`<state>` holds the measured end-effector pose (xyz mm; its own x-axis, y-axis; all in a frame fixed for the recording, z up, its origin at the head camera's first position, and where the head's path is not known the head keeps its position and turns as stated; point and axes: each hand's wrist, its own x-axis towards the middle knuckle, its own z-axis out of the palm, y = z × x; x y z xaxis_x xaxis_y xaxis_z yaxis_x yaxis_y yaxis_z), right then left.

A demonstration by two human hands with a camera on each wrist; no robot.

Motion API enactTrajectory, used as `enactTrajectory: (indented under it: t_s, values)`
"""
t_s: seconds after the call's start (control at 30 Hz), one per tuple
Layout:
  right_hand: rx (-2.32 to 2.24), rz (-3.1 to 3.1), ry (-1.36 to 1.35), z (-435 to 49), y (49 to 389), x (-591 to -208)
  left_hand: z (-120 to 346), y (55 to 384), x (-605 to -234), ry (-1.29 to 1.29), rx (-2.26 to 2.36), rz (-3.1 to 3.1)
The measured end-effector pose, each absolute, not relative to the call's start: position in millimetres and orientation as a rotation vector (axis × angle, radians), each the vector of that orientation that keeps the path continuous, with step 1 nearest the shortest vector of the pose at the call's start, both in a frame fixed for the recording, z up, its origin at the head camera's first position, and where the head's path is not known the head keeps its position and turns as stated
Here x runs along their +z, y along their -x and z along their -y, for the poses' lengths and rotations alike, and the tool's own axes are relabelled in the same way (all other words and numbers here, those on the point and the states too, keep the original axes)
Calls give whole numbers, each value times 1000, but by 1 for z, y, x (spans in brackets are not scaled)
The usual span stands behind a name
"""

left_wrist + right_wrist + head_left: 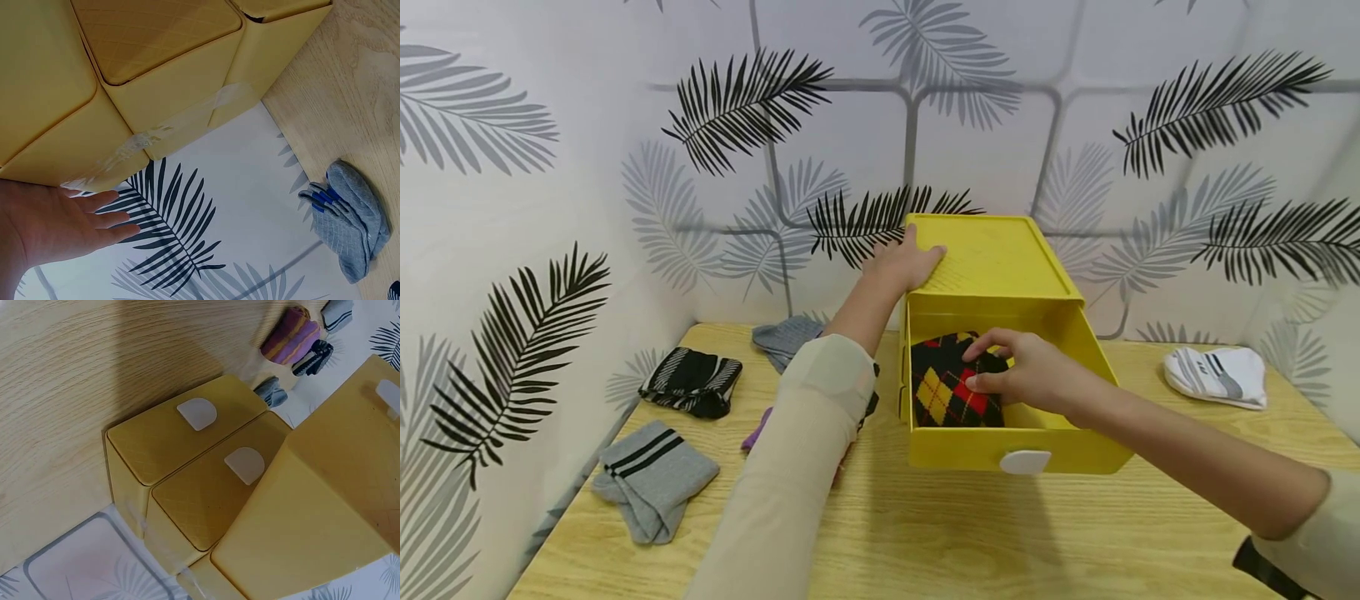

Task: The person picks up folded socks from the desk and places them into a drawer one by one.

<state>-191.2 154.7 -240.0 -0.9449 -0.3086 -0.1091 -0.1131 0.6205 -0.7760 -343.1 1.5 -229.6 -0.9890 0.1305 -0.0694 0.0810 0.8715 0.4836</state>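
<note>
A yellow drawer cabinet (992, 254) stands on the wooden table, its top drawer (958, 450) pulled out. In that drawer lies a folded argyle sock bundle (943, 392) in black, red and yellow. My right hand (1037, 375) reaches in over the drawer's right side, thumb and index fingertips spread apart against the sock bundle; its other fingers are partly hidden. At the cabinet's upper left edge rests my left hand (904, 262), thumb on top. The left wrist view shows this hand (59, 225) with straight fingers beside the yellow wall. The right wrist view does not show the right hand.
Left of the cabinet lie grey striped socks (658, 479), black-and-white socks (692, 379) and blue-grey socks (782, 337). Purple-orange socks (290, 337) are partly behind my left sleeve. White socks (1217, 377) lie at the right. Two lower drawers (172, 440) are closed.
</note>
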Motion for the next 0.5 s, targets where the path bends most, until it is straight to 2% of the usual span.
enactTrajectory:
  t_s: [0.27, 0.5]
  values:
    - [-1260, -2532, 250, -154, 196, -240, -1, 344, -230, -167, 752, -2947]
    - [-1266, -2473, 343, -171, 193, -230, -1, 342, -229, -171, 771, -2919]
